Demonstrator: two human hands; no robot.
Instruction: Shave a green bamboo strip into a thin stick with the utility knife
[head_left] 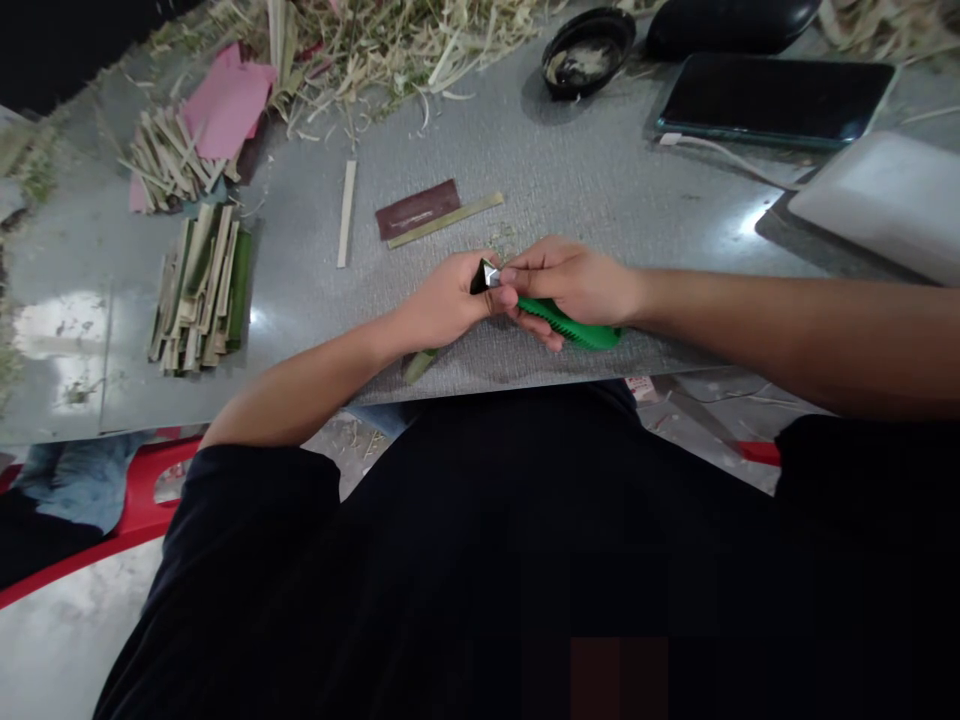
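Observation:
My right hand is closed round a green-handled utility knife, its short metal blade showing beside the fingertips. My left hand is wrapped round a green plant strip, whose pale end sticks out below the palm near the table's front edge. Both thumbs meet at the blade, where the strip's dark upper end shows. Just beyond the hands lie a brown rectangular piece and a thin pale-green strip along its lower edge. Farther left is a single whitish strip.
On the left lie a stack of green strips and a bundle of thin pale strips beside pink paper. Shavings heap along the back. A black bowl, a phone with a cable, and a white object are at right.

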